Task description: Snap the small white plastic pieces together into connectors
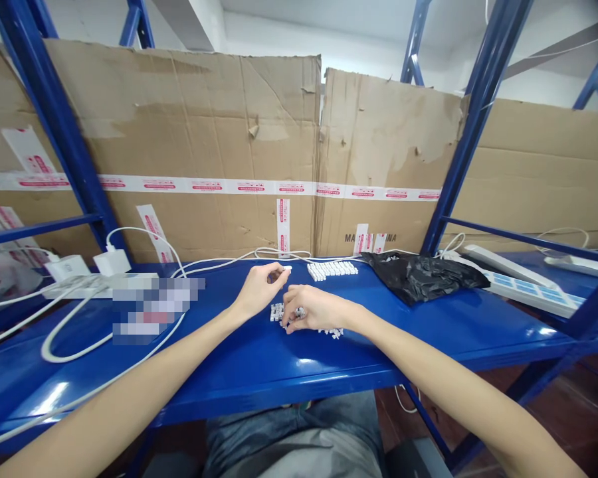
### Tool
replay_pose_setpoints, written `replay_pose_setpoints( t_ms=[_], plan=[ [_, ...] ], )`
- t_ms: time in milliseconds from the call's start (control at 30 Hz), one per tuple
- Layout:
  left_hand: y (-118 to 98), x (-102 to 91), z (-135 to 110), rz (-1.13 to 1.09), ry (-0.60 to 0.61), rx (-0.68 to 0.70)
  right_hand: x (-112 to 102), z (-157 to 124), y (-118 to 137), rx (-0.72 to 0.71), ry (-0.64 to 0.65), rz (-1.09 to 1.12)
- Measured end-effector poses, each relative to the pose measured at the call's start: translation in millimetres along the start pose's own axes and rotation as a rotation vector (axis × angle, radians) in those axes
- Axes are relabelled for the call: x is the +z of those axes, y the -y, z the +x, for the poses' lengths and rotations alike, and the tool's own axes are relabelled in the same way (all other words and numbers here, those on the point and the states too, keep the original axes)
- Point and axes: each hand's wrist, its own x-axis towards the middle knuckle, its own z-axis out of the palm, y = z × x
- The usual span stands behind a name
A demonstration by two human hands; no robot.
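My left hand (260, 287) hovers over the blue shelf (259, 365), its fingertips pinched on a small white piece (286, 269). My right hand (313, 308) rests curled, palm down, on a loose pile of small white pieces (278, 312); what its fingers hold is hidden. Beyond both hands, a tidy block of the same white pieces (331, 269) lies in rows near the cardboard.
A crumpled black plastic bag (421, 277) lies right of the rows. White power strips (523, 287) sit at the right, a charger (111, 261) and looping white cables (80, 312) at the left. Cardboard sheets (219, 146) wall the back; blue uprights (471, 126) frame the shelf.
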Motion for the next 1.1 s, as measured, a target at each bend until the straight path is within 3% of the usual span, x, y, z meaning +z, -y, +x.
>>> replay_pose_setpoints(
  t_ms=[233, 333, 533, 667, 800, 933, 1100],
  plan=[
    [1, 1.4, 0, -0.057, 0.006, -0.021, 7, 2, -1, -0.094, -0.02, -0.02],
    [2, 2.0, 0, -0.152, 0.011, -0.072, 7, 3, 5, -0.098, -0.089, 0.02],
    [3, 2.4, 1, -0.393, 0.02, -0.122, -9, 2, 14, 0.015, -0.391, 0.375],
    [-3, 2.4, 0, -0.434, 0.049, -0.145, -17, 2, 4, 0.146, -0.645, 0.622],
    [-8, 2.0, -1, -0.455, 0.026, -0.198, -20, 0, -8, 0.265, -0.855, 0.723],
    [-11, 1.9, -2, -0.458, 0.024, -0.222, -21, -2, -10, 0.301, -0.915, 0.751],
    [-13, 1.4, -4, -0.462, 0.028, -0.21, -16, -1, -10, 0.331, -0.886, 0.737]
  ],
)
